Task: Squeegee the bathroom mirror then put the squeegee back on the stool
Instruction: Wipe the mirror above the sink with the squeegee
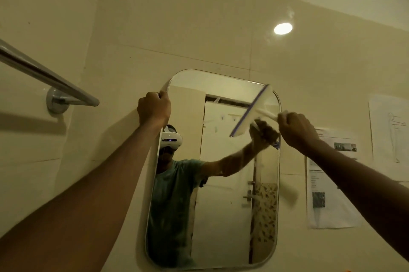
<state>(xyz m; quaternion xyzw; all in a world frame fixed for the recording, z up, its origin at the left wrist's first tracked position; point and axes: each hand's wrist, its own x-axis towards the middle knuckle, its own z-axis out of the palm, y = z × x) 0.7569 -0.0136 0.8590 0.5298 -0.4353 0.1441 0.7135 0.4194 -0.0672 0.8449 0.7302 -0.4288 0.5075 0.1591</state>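
A rounded rectangular mirror (pixel 221 194) hangs on the cream tiled wall. My left hand (pixel 153 109) grips the mirror's upper left edge. In my right hand (pixel 297 130) is the handle of a white squeegee (pixel 252 112) with a purple blade. The blade lies tilted against the glass near the upper right corner. The mirror reflects a person in a teal shirt with a white headset. The stool is out of view.
A chrome towel bar (pixel 44 75) juts from the wall at the left, level with my left arm. Printed paper sheets (pixel 327 178) are stuck to the wall right of the mirror. A light reflection (pixel 283 28) glares on the tile above.
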